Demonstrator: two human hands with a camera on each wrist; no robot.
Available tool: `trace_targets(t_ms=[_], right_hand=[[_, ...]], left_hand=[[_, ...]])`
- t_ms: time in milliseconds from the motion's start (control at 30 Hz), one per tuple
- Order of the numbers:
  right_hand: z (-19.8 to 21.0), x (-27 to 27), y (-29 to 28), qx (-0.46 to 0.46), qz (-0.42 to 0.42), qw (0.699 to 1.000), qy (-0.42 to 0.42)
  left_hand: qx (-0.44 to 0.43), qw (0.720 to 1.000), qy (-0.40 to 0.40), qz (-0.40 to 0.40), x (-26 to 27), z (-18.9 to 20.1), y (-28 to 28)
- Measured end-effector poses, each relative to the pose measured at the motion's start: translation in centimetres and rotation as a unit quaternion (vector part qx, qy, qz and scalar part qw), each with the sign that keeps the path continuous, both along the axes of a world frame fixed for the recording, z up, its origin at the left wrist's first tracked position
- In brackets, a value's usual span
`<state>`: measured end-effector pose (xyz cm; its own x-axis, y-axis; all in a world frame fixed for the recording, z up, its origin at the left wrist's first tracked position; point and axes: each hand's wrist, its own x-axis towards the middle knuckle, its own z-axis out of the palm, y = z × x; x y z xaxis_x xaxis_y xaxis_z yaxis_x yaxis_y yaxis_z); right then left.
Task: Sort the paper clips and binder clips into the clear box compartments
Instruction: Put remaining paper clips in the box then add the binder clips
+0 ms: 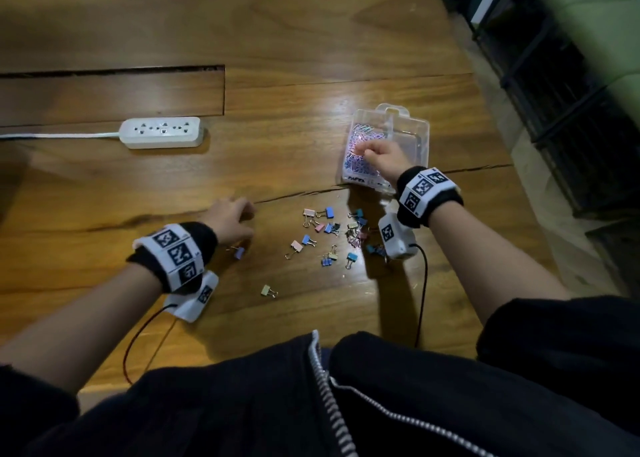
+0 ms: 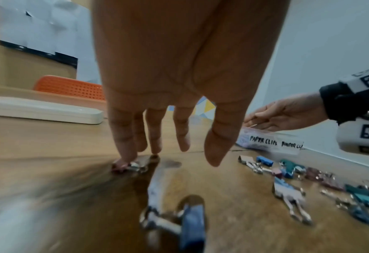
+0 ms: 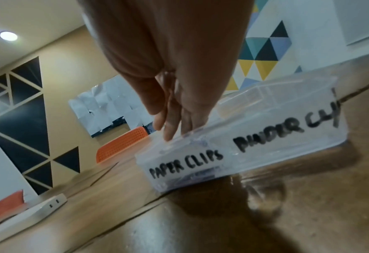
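Observation:
A clear two-compartment box (image 1: 420,127) lies on the wooden table, lettered "PAPER CLIPS" and "BINDER CLIPS" on its front wall (image 3: 265,133). Coloured paper clips (image 1: 360,138) fill its left compartment; the right one looks bare. My right hand (image 1: 379,153) hovers over the left compartment with its fingers (image 3: 170,130) bunched downward, and a thin wire clip shows at the fingertips (image 2: 253,125). Several binder clips (image 1: 332,230) lie scattered in front of the box. My left hand (image 1: 230,219) reaches down left of the pile, its fingertips (image 2: 124,159) touching a small pinkish clip (image 2: 135,166).
One blue binder clip (image 1: 239,252) lies beside my left wrist, and a pale yellow one (image 1: 268,291) sits nearer my body. A white power strip (image 1: 161,132) with its cord lies at the left. The table's right edge runs just beyond the box. Orange chairs (image 3: 122,145) stand behind.

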<state>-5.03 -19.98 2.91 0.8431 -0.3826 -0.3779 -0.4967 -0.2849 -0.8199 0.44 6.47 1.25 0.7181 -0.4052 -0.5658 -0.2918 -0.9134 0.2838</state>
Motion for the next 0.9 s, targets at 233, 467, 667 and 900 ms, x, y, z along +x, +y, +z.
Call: trace_targets(t_ms=[233,467,667,900], right_hand=[[0.7,-4.8,2.7,-0.021,-0.052,0.997,-0.057],[-4.2,-14.0,5.9,-0.197,0.027,0.97,0.139],[-5.2,-16.1,7.7,-0.222,0.04,0.969,0.101],[-5.1,-16.0,9.1,-0.23,0.008,0.969,0.088]], left_hand=[[0.06,0.997,-0.043,0.005,-1.8,-1.2,2.2],[-0.031,0.999,-0.035,-0.013,-4.3,-2.4,0.3],[-0.024,0.99,0.044,-0.129,-7.0,-1.5,-1.8],[-0.028,0.993,0.002,-0.112,-9.4,-2.5,-1.3]])
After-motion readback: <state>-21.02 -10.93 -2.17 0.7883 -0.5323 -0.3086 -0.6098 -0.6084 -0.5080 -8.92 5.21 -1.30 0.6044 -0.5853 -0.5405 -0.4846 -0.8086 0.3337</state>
